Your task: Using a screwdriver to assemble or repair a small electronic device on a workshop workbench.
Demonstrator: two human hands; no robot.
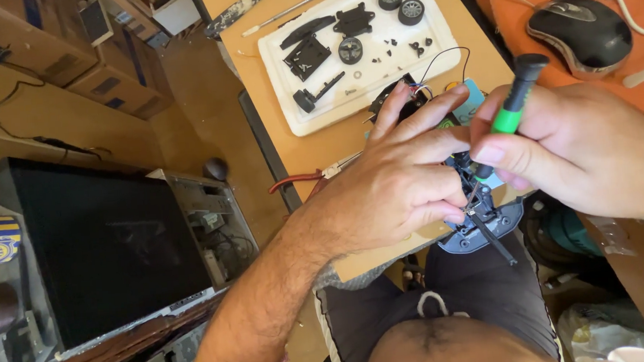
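Gripping the toy car chassis (481, 220), left hand (397, 184) steadies it; right hand (581, 150) fingers pinch the upright screwdriver (508, 114) directly above.

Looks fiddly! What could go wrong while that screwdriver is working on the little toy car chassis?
The green-and-black screwdriver in the right hand could slip and jab the left hand, whose fingers wrap close around the grey toy car chassis. The chassis hangs over the wooden table's edge, so a loosened screw might drop into the lap. The thin black wires nearby could snag.
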